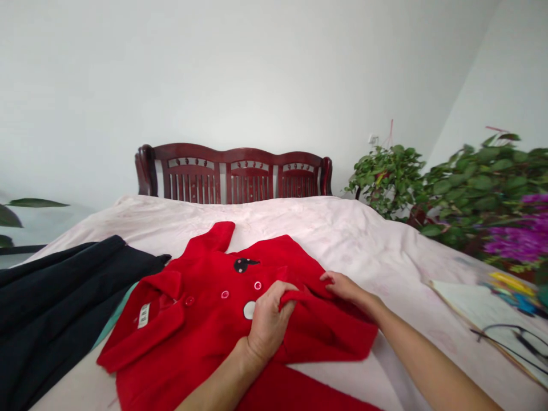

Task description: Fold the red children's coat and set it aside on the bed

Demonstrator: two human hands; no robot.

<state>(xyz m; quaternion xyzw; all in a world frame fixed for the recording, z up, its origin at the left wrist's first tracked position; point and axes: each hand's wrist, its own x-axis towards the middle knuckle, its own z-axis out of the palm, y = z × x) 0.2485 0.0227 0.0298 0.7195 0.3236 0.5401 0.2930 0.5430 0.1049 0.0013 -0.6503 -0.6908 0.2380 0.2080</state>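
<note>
A red buttoned jacket (205, 331) with a collar lies spread on the bed, its collar toward the left. Pink-rimmed buttons, a black patch and a white round patch show on its front. My left hand (272, 317) is closed on a fold of the jacket's cloth near the lower front. Farther right, my right hand (342, 286) pinches the jacket near its hem edge, thumb and fingers together on the cloth. Between the two hands the fabric is raised and folded over.
Dark trousers or similar dark cloth (64, 302) lie at the left. The bed's pale sheet (342, 228) runs back to a dark wooden backrest (250, 177). At right are leafy plants (471, 188), purple flowers (518, 240), eyeglasses (514, 337) and a paper (466, 299).
</note>
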